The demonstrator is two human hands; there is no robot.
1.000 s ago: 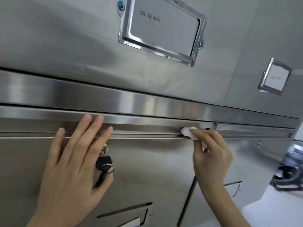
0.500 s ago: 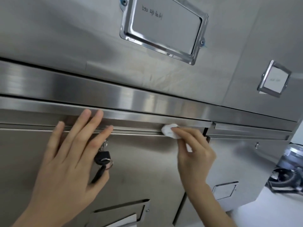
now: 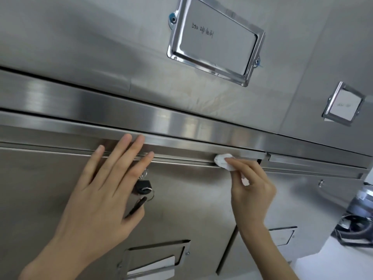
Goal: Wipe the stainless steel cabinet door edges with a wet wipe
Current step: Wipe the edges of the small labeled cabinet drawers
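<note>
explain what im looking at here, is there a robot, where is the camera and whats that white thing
There is no robot here: a person is working with two bare hands. The view comes from a wide-angle camera worn on the person's head, which is why the cabinet looks tilted and stretched.

The big grey surface is a stainless steel cabinet door. The left hand lies flat on it with straight fingers and holds nothing. The right hand pinches a small bunched white wet wipe and presses it against the door's top edge, the part being cleaned.

A black-headed key sits in the door's lock, just beside the left hand's fingers. Higher up, a shiny metal label frame holds a handwritten card.
</note>
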